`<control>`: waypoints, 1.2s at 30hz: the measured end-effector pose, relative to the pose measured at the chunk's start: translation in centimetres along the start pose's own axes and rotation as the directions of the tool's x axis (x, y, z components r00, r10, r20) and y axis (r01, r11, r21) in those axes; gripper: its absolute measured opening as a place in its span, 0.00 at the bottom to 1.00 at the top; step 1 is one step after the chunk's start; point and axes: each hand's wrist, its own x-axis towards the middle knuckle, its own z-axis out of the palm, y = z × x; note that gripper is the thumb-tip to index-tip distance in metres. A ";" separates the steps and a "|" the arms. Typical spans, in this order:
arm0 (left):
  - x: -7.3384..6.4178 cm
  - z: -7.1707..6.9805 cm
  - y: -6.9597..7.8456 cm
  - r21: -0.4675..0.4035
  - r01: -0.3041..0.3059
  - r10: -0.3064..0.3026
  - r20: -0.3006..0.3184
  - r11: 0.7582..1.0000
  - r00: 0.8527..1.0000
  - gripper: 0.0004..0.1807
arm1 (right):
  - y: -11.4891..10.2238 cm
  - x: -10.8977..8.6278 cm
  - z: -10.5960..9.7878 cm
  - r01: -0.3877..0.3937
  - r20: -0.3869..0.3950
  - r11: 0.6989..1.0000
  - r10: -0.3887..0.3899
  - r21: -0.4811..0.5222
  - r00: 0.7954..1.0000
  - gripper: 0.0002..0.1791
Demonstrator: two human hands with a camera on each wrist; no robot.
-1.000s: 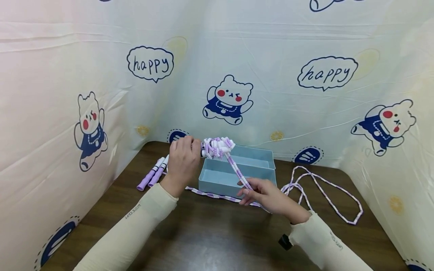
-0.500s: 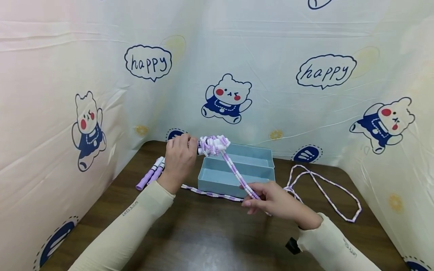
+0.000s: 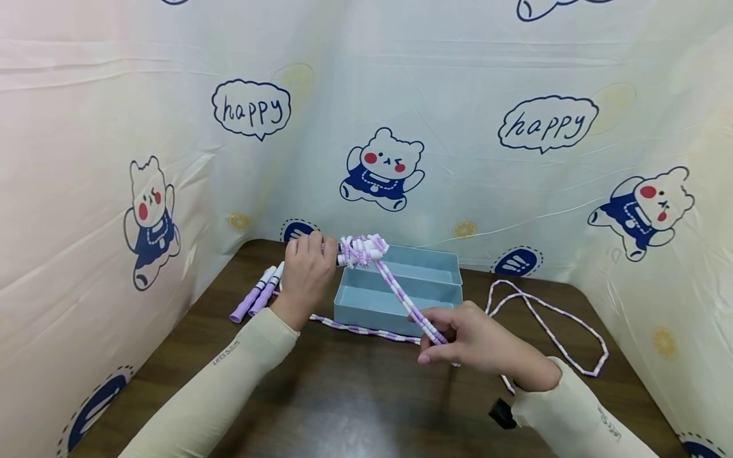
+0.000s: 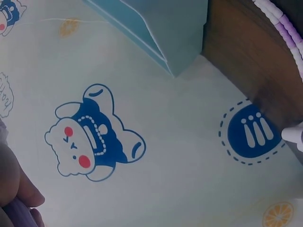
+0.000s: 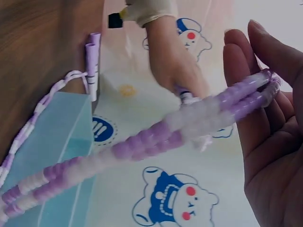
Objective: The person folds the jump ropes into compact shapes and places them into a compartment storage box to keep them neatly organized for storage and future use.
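My left hand (image 3: 309,270) grips the purple handles of a beaded jump rope, held up in front of the back wall. White and lilac beads are wound in a thick bundle (image 3: 362,250) beside that fist. From the bundle a doubled strand (image 3: 403,297) slants down to my right hand (image 3: 475,337), whose thumb and fingers pinch it. In the right wrist view the strand's bend (image 5: 270,78) lies between thumb and fingers. The left wrist view shows only a bit of a purple handle (image 4: 19,213) under my fingertips.
A blue-grey box (image 3: 372,313) with its lid or second tray stands behind the strand. Two purple-white handles (image 3: 258,296) of another jump rope lie at left. Beaded rope (image 3: 361,329) runs along the box's front, and a loop (image 3: 572,350) spreads over the brown table at right.
My right hand has moved down and to the right, and the doubled strand between the hands shows longer. My left hand has stayed nearly in place, still gripping the handles.
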 end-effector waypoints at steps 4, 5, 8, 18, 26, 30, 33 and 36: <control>-0.1 0.2 0.2 -0.004 -0.014 0.014 0.021 1.000 1.000 0.04 | -0.5 0.1 -0.2 0.035 -0.022 0.999 -0.034 0.014 0.999 0.20; -0.1 0.3 0.3 -0.003 -0.024 0.024 0.031 1.000 0.999 0.04 | -0.7 0.1 -0.2 0.043 -0.030 0.999 -0.043 0.019 0.999 0.20; 0.0 0.5 0.7 -0.008 -0.060 0.060 0.061 0.998 0.996 0.06 | -1.2 0.2 -0.4 0.026 -0.058 0.999 -0.024 0.039 0.998 0.16; -0.9 1.1 2.7 -0.017 -0.168 0.169 0.103 0.986 0.980 0.17 | -1.9 0.7 -1.8 -0.049 -0.138 0.998 0.053 0.027 0.989 0.07; -1.6 1.1 4.0 -0.057 -0.240 0.244 0.085 0.969 0.966 0.15 | -1.6 1.7 -3.2 -0.099 -0.152 0.995 0.102 0.024 0.983 0.05; -1.8 0.8 4.4 -0.074 -0.284 0.289 0.062 0.956 0.955 0.17 | -1.4 2.6 -3.8 -0.096 -0.175 0.990 0.113 0.106 0.978 0.07; -2.0 0.7 4.7 -0.085 -0.305 0.310 0.051 0.948 0.949 0.18 | -0.9 3.3 -4.1 -0.082 -0.196 0.986 0.110 0.146 0.974 0.08; -2.2 0.5 4.9 -0.091 -0.326 0.330 0.033 0.941 0.943 0.17 | -0.4 3.9 -4.4 -0.079 -0.210 0.984 0.112 0.160 0.971 0.09</control>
